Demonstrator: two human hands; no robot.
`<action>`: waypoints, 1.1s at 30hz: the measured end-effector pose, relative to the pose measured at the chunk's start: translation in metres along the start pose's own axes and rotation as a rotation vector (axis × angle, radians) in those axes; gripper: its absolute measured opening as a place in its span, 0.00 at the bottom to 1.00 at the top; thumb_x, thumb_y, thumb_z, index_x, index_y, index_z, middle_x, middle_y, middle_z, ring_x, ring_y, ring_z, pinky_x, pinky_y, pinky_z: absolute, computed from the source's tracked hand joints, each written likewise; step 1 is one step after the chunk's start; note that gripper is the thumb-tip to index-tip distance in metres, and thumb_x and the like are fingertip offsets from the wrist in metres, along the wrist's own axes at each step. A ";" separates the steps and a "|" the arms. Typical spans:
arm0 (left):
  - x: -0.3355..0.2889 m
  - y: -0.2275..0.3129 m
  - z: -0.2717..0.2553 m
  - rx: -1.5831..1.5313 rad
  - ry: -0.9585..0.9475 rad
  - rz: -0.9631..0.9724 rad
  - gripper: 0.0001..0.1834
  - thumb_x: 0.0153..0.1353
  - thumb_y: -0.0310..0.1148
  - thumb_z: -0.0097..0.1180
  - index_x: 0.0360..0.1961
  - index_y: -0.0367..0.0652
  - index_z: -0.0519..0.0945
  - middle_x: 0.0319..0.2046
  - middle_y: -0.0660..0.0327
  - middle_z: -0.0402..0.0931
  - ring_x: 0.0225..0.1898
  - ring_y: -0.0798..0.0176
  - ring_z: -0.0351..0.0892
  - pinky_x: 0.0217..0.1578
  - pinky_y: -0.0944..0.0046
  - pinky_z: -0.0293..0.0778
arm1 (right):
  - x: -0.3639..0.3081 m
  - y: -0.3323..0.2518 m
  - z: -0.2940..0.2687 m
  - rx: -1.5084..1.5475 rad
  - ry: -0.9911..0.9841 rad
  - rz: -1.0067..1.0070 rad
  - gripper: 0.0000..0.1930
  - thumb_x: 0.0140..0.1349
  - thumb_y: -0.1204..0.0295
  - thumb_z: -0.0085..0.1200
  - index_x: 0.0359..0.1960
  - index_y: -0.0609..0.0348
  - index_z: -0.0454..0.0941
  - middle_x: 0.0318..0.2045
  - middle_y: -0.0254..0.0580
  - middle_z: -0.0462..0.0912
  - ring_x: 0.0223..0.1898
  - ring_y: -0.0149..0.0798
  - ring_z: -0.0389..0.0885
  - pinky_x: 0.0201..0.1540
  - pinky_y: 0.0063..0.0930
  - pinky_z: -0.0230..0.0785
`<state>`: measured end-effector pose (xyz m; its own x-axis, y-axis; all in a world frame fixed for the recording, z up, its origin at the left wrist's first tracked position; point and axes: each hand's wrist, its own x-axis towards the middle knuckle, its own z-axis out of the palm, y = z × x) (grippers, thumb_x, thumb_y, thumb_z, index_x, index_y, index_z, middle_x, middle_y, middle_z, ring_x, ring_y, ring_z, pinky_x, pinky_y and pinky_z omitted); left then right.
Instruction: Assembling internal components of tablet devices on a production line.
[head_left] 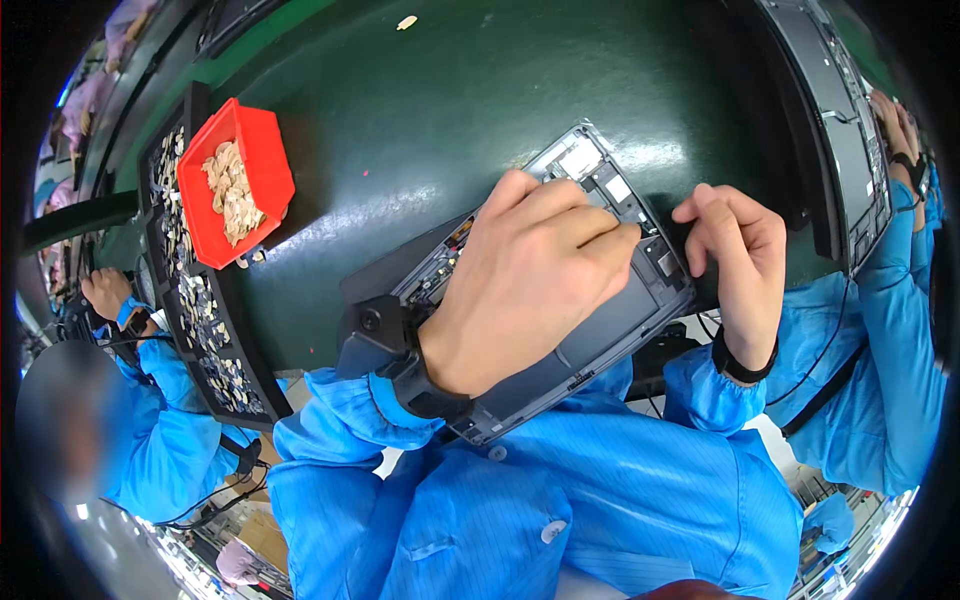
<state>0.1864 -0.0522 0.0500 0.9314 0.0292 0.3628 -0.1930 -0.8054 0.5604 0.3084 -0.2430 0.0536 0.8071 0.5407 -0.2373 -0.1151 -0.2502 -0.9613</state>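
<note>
An opened tablet-like device (625, 315), dark grey with bare inner parts, lies tilted across the near side of the bench in front of me. My left hand (530, 275) reaches over its middle, knuckles up. Its fingers are bent and drawn together at the upper right part of the device; their tips are mostly hidden, so whatever they hold cannot be made out. Just off the device's right edge, my right hand (745, 260) is raised with fingers loosely curled and thumb apart from them. Nothing shows in it.
At the left stands a red bin (270, 150) with pale, crumpled pieces, beside a black tray (240, 345) of small loose parts. A scrap (406, 22) lies on the green bench (400, 110). Another opened device (835, 110) stands at the right. Co-workers' hands (105, 292) show on both sides.
</note>
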 end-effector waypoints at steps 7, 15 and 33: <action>-0.001 0.006 0.006 -0.039 -0.015 -0.053 0.11 0.54 0.31 0.75 0.40 0.46 0.92 0.35 0.69 0.87 0.40 0.64 0.82 0.42 0.61 0.69 | -0.008 0.006 0.000 -0.027 -0.011 -0.027 0.11 0.75 0.70 0.62 0.38 0.68 0.86 0.19 0.27 0.79 0.22 0.17 0.69 0.26 0.17 0.55; 0.000 0.000 0.007 -0.119 0.009 -0.012 0.12 0.54 0.28 0.75 0.40 0.43 0.92 0.37 0.64 0.86 0.41 0.59 0.82 0.42 0.57 0.74 | -0.007 0.012 -0.002 -0.024 0.000 -0.043 0.10 0.74 0.71 0.63 0.39 0.68 0.87 0.20 0.27 0.80 0.23 0.17 0.70 0.27 0.17 0.57; 0.007 0.001 0.007 -0.041 -0.025 0.010 0.14 0.51 0.27 0.75 0.41 0.42 0.91 0.39 0.65 0.84 0.44 0.58 0.81 0.45 0.57 0.73 | -0.005 0.016 0.004 -0.056 0.001 -0.025 0.09 0.74 0.71 0.64 0.40 0.67 0.87 0.22 0.26 0.81 0.23 0.16 0.71 0.26 0.15 0.59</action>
<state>0.1946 -0.0568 0.0479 0.9367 0.0066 0.3501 -0.2139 -0.7808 0.5870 0.3001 -0.2466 0.0391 0.8099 0.5466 -0.2127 -0.0617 -0.2813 -0.9576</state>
